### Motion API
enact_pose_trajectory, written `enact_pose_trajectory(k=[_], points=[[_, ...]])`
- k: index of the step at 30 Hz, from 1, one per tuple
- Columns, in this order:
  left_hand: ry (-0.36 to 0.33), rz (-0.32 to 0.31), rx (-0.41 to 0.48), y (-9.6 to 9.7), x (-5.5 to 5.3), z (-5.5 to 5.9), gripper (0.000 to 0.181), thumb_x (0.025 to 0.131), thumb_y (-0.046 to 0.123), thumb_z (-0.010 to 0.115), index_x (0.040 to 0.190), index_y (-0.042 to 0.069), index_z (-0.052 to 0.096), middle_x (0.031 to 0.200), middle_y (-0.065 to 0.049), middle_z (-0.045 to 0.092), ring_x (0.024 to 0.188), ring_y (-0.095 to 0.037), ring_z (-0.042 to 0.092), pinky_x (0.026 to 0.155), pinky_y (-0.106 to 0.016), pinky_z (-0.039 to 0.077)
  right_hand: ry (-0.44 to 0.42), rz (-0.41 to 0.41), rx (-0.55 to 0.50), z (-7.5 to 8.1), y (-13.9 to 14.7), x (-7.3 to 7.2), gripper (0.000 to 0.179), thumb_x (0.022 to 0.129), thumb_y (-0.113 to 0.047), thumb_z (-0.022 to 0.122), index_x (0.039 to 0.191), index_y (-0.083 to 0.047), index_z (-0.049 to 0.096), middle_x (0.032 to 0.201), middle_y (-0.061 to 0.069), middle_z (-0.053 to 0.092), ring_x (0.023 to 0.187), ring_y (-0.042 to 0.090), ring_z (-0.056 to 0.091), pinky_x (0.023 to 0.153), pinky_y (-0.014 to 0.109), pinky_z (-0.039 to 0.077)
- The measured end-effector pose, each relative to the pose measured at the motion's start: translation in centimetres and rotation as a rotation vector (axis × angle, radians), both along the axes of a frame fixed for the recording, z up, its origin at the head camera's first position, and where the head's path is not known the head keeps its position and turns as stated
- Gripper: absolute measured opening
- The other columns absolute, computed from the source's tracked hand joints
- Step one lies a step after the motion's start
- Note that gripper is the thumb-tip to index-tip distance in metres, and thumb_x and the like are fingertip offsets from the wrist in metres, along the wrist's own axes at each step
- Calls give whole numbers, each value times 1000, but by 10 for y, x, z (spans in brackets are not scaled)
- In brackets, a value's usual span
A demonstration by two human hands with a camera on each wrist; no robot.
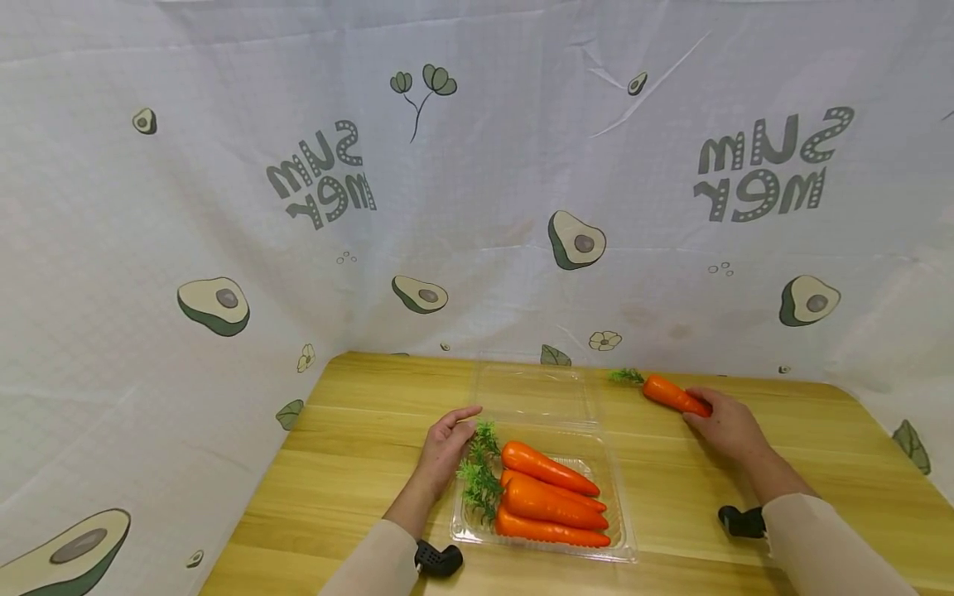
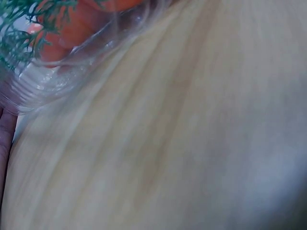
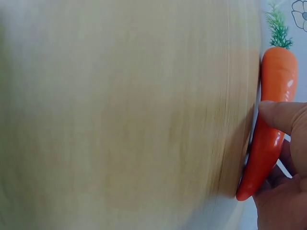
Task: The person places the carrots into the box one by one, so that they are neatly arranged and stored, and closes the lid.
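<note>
A clear plastic box (image 1: 626, 530) with its lid (image 1: 532, 393) folded back lies on the table. Several orange carrots (image 1: 555, 501) with green leafy tops (image 1: 480, 480) lie inside it, tops to the left. My left hand (image 1: 445, 451) rests at the box's left side near the hinge, fingers fairly straight; the left wrist view shows only a sliver of it beside the box's corner. Toward the back right, my right hand (image 1: 726, 422) grips a single carrot (image 1: 671, 395) near its narrow end. In the right wrist view, thumb and fingers lie around this carrot (image 3: 273, 76).
The wooden table (image 1: 358, 463) is backed by a white cloth (image 1: 477, 182) printed with avocados and mirrored lettering. A black strap-on device (image 1: 440, 559) sits at the left wrist and another black device (image 1: 741, 521) at the right.
</note>
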State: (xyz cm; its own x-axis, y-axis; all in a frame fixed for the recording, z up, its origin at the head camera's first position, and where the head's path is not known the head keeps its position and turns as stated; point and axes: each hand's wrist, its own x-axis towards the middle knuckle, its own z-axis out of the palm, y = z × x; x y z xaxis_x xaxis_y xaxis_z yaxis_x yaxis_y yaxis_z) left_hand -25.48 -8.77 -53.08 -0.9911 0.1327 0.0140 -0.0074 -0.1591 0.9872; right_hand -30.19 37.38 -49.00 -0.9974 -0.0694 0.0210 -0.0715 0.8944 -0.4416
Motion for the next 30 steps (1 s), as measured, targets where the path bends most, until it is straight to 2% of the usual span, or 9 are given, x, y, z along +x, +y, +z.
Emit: enact_pose_trajectory(k=[10,15,22,30], points=[[5,7,6,1,1,0,40,104,13,54,139,-6,56,67,12,43,57,-4,35,57,-18,32,15,-7,-20,2,-2,3,55,99,-20,63,140,13,46,136,42,50,118,57,50,100,70,40],[10,10,13,2,0,0,39,103,12,54,138,-6,57,67,12,43,59,-3,36,58,-18,33,21,-19,-37,6,-6,7,55,100,-21,63,140,13,47,134,41,52,111,52,54,97,68,43],[15,6,21,1,1,0,39,104,12,53,138,-6,57,63,12,39,59,-4,36,59,-18,33,-12,-50,-75,14,-19,15,57,101,-27,64,143,9,47,132,37,53,103,45,53,93,65,46],[17,3,26,0,0,0,38,104,11,52,138,-6,57,62,12,39,57,-4,36,57,-18,33,62,2,-71,26,-35,24,55,98,-24,68,140,8,52,126,34,60,100,41,57,89,62,49]])
